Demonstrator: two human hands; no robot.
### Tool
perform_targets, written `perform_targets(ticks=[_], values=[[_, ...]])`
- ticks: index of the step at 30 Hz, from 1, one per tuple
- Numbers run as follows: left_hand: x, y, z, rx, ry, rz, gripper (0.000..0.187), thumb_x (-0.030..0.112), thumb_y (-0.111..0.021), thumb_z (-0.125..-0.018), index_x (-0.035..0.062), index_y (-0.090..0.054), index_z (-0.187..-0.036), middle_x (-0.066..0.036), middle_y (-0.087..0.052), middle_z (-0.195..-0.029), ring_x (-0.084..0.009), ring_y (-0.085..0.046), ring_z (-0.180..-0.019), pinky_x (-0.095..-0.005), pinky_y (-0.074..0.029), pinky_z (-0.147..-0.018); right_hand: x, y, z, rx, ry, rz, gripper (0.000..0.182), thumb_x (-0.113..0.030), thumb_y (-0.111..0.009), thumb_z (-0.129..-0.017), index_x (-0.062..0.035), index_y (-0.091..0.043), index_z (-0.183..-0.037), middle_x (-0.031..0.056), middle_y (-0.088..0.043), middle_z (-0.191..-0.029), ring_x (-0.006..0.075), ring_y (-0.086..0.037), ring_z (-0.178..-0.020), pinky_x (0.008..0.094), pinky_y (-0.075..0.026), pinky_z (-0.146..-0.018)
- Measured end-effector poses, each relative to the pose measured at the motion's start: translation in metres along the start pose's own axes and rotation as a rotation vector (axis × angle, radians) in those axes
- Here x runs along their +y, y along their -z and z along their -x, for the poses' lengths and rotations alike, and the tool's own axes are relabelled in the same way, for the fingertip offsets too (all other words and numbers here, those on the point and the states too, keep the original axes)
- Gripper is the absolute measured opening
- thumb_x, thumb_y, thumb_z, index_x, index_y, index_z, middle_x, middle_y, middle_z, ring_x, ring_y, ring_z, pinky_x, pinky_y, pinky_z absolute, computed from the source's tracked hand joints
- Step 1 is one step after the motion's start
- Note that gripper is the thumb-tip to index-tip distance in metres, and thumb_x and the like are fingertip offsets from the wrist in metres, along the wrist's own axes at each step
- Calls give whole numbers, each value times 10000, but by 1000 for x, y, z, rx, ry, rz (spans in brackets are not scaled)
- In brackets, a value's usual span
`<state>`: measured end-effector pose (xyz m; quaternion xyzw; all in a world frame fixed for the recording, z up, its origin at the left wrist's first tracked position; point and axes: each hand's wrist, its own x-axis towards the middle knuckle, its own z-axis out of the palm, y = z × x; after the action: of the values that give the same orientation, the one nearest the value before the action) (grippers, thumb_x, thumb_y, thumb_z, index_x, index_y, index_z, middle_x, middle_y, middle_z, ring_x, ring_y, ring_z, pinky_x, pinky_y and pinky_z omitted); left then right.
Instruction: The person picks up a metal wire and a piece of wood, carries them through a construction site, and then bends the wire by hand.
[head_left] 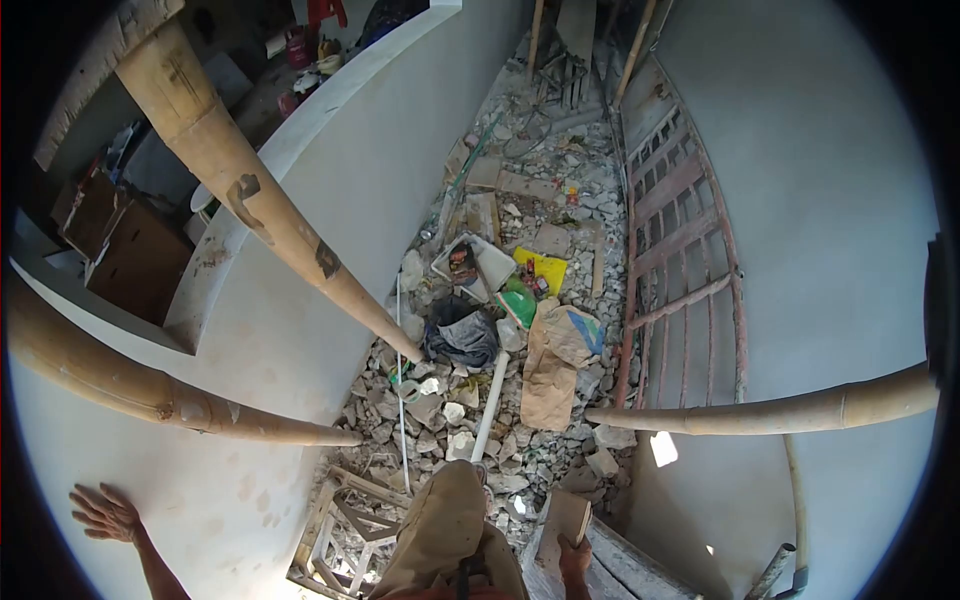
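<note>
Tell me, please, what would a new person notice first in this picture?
First, the thick bamboo poles crossing the view between the plastered walls. Far below them, the narrow floor is covered with rubble, a crumpled brown sack and a white pipe. The left hand lies flat on the wall, while the right hand holds a board.

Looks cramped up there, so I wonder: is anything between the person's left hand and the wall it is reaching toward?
Nothing visible. The left hand lies spread flat against the pale wall. The nearest bamboo pole crosses above it, apart from the hand.
</note>
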<state>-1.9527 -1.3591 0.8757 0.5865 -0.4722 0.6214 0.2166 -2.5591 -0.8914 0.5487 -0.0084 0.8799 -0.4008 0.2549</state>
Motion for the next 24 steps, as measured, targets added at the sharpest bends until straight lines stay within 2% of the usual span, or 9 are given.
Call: perform_targets(ticks=[3, 6, 8, 11, 14, 18, 20, 23, 24], values=[[0, -1, 0, 14, -1, -19, 630, 624, -205, -948, 335, -128, -1502, 127, -87, -1568, -234, -131, -1443, -555, -97, -1126, 1, 6, -15, -26, -51, 34, 392, -187, -728, -693, -4, -653, -1031, 165, -689, -895, 282, -666, -840, 377, -492, -751], [-2, -3, 0, 24, -15, -49, 611, 606, -203, -957, 341, -122, -1502, 129, -84, -1568, -227, -145, -1441, -555, -114, -1125, -16, 4, -38, 2, -7, 123, 337, -151, -718, -699, 12, -654, -986, 125, -688, -849, 219, -649, -778, 350, -491, -719], [-9, -4, 4, -12, -42, -68, 620, 597, -224, -959, 322, -122, -1505, 122, -50, -1572, -215, -120, -1447, -555, -106, -1128, -12, 1, -61, 4, -13, 126, 388, -216, -734, -679, -6, -663, -997, 157, -692, -852, 296, -673, -803, 397, -499, -728], [-12, 3, -2, -58, -81, -98, 631, 570, -257, -961, 270, -134, -1502, 52, -76, -1565, -272, -167, -1419, -578, -173, -1087, -54, -1, -89, -24, -61, 182, 399, -246, -742, -672, -8, -671, -984, 167, -693, -839, 309, -677, -791, 409, -502, -719], [-6, 22, -11, -169, -118, -95, 644, 543, -290, -963, 217, -147, -1499, -18, -102, -1558, -330, -215, -1391, -601, -240, -1046, -77, -1, -133, -125, -73, 300, 427, -280, -750, -665, -9, -674, -986, 184, -691, -850, 319, -677, -803, 414, -504, -722], [10, 61, -23, -356, -143, -104, 663, 507, -333, -965, 146, -164, -1496, -112, -137, -1549, -406, -278, -1355, -631, -330, -991, -116, -4, -193, -112, -115, 340, 424, -299, -742, -686, -18, -676, -996, 178, -694, -867, 322, -674, -822, 417, -501, -737], [21, 76, -29, -439, -141, -121, 674, 489, -355, -966, 111, -172, -1494, -159, -155, -1544, -445, -310, -1336, -646, -375, -964, -134, -4, -220, -123, -57, 255, 425, -302, -741, -690, -13, -675, -995, 174, -695, -872, 314, -673, -826, 410, -500, -745], [33, 97, -44, -623, -123, -244, 642, 456, -336, -970, 102, -199, -1488, -185, -157, -1538, -453, -330, -1321, -640, -404, -933, -185, 10, -252, -149, -28, 181, 417, -276, -743, -696, 9, -667, -990, 148, -697, -875, 276, -664, -820, 382, -495, -757], [40, 104, -52, -771, -34, -287, 637, 454, -329, -967, 116, -197, -1491, -193, -145, -1540, -445, -296, -1343, -640, -350, -987, -188, 10, -269, -129, 45, 98, 411, -256, -743, -700, 13, -661, -999, 142, -694, -883, 256, -657, -820, 376, -493, -751]])
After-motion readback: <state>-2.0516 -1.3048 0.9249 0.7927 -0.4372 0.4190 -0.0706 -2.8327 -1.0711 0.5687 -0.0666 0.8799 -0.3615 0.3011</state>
